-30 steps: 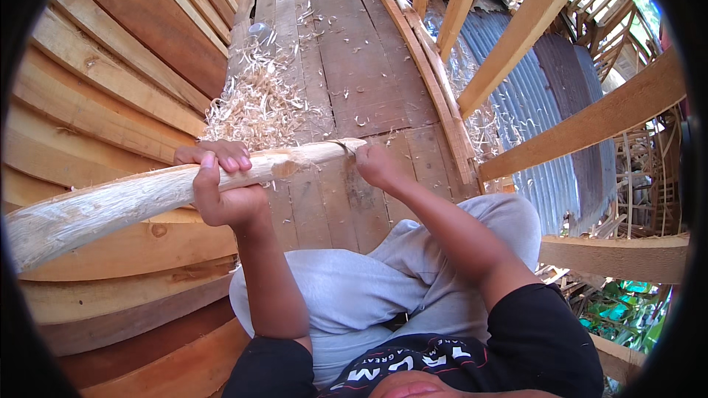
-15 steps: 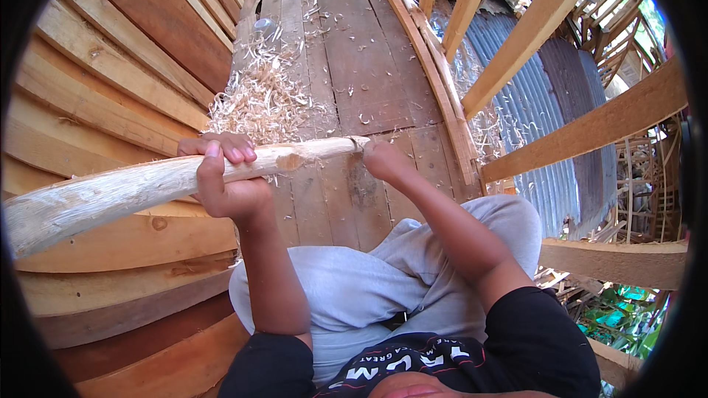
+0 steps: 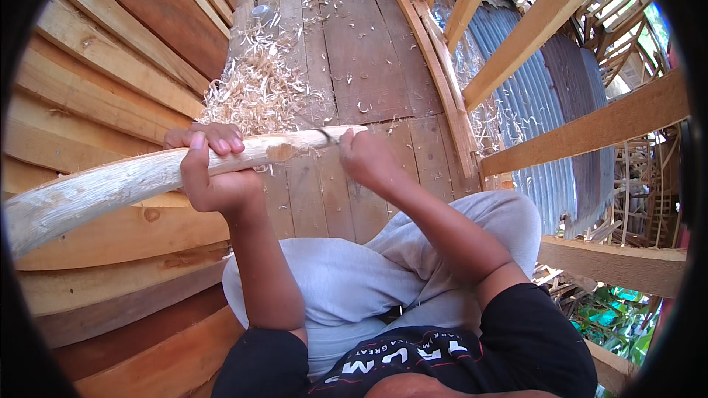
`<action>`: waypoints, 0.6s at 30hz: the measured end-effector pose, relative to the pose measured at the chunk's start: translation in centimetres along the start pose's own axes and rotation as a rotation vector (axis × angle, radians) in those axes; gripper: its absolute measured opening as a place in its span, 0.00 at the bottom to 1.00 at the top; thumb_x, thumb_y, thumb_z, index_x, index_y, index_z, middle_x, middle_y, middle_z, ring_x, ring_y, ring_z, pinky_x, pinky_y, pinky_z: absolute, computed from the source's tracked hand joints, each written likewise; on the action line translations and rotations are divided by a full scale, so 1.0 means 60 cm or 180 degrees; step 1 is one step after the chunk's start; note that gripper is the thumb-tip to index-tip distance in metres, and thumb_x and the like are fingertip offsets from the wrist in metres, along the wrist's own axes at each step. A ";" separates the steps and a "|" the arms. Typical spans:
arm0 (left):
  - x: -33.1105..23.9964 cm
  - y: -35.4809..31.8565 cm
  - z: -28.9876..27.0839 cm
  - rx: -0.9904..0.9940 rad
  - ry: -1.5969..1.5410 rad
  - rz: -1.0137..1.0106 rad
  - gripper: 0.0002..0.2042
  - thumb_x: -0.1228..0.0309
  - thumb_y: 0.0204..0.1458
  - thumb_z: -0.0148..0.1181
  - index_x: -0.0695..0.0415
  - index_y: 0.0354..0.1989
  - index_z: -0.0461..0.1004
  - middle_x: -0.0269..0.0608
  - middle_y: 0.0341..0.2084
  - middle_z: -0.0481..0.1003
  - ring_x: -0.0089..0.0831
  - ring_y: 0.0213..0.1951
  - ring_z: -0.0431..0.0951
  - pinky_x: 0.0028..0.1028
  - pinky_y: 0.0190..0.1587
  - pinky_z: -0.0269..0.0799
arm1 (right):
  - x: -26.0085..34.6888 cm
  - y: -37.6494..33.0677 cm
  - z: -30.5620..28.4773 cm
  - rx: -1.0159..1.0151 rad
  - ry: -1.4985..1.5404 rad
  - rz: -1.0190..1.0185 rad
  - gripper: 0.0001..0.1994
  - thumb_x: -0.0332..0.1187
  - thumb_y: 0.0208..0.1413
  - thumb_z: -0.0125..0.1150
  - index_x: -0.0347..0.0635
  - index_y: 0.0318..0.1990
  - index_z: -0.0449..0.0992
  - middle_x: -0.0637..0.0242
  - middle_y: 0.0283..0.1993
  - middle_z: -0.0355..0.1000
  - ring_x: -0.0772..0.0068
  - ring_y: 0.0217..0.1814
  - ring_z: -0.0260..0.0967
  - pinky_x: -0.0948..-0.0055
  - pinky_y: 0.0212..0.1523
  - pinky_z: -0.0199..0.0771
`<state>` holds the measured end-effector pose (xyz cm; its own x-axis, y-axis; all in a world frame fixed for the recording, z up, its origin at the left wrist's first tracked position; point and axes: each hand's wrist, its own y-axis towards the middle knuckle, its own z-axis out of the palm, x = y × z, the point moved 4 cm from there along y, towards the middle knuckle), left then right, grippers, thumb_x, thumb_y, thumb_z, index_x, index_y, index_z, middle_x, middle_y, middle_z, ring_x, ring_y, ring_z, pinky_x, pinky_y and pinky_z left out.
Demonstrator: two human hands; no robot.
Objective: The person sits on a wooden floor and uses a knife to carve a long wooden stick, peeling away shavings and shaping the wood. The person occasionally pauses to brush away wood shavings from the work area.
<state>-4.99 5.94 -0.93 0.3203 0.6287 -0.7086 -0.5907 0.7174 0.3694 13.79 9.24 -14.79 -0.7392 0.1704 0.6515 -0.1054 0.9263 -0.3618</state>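
A long, pale, peeled wooden pole [image 3: 110, 190] runs from the left rim to a narrow end near the middle, with a tan knot close to that end. My left hand [image 3: 214, 166] grips it, fingers over the far side and thumb up on the near side. My right hand [image 3: 365, 158] is closed at the pole's narrow end. From that fist a thin dark knife blade [image 3: 321, 133] reaches leftward across the wood, slightly blurred. The fist hides the knife's handle.
Curly wood shavings [image 3: 258, 96] are heaped beyond the pole on the plank floor [image 3: 361, 66], near a small clear container [image 3: 262, 12]. Overlapping boards [image 3: 110, 66] form a wall at left. Timber rails [image 3: 590, 121] stand at right, before corrugated metal sheets [image 3: 542, 169].
My right hand and the knife have moved left and slightly away from me along the pole. My left hand and the pole have shifted slightly left and up in view.
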 end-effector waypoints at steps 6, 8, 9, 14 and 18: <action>-0.005 0.002 0.008 0.0069 0.0112 -0.0020 0.06 0.70 0.45 0.48 0.51 0.25 0.57 0.34 0.14 0.60 0.26 0.19 0.61 0.27 0.28 0.61 | -0.094 0.062 0.018 -0.0337 0.0214 -0.0047 0.27 0.42 0.61 0.34 0.24 0.31 0.76 0.34 0.37 0.72 0.33 0.41 0.71 0.47 0.47 0.69; -0.001 0.003 0.008 0.0007 0.0077 -0.0002 0.06 0.70 0.45 0.49 0.52 0.25 0.57 0.35 0.14 0.61 0.25 0.17 0.62 0.25 0.26 0.62 | -0.097 0.059 0.023 -0.0355 0.0113 -0.0072 0.25 0.40 0.61 0.35 0.27 0.31 0.76 0.36 0.37 0.73 0.36 0.42 0.71 0.49 0.48 0.69; -0.001 0.003 0.008 0.0049 0.0070 -0.0004 0.06 0.70 0.45 0.49 0.52 0.25 0.57 0.35 0.14 0.61 0.25 0.17 0.62 0.25 0.26 0.62 | -0.096 0.055 0.025 -0.0357 0.0051 -0.0098 0.24 0.40 0.60 0.35 0.28 0.32 0.77 0.37 0.37 0.73 0.37 0.43 0.72 0.50 0.48 0.69; -0.011 0.002 -0.002 0.0120 0.0123 0.0035 0.07 0.70 0.45 0.49 0.52 0.24 0.56 0.35 0.14 0.61 0.25 0.18 0.62 0.26 0.26 0.62 | 0.043 -0.030 -0.006 0.0024 0.0270 -0.0243 0.25 0.41 0.60 0.35 0.29 0.31 0.77 0.37 0.37 0.73 0.37 0.42 0.72 0.49 0.48 0.69; -0.005 0.000 0.007 0.0121 0.0126 0.0016 0.06 0.70 0.45 0.48 0.52 0.24 0.57 0.35 0.14 0.61 0.25 0.18 0.62 0.26 0.27 0.62 | -0.080 0.051 0.020 -0.0219 0.0187 -0.0064 0.29 0.43 0.63 0.31 0.23 0.31 0.74 0.32 0.38 0.71 0.32 0.45 0.69 0.47 0.50 0.68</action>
<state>-4.78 5.86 -0.46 0.2875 0.6205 -0.7296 -0.5635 0.7255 0.3950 16.25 10.83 -19.82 -0.6970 0.1689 0.6969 -0.0725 0.9503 -0.3028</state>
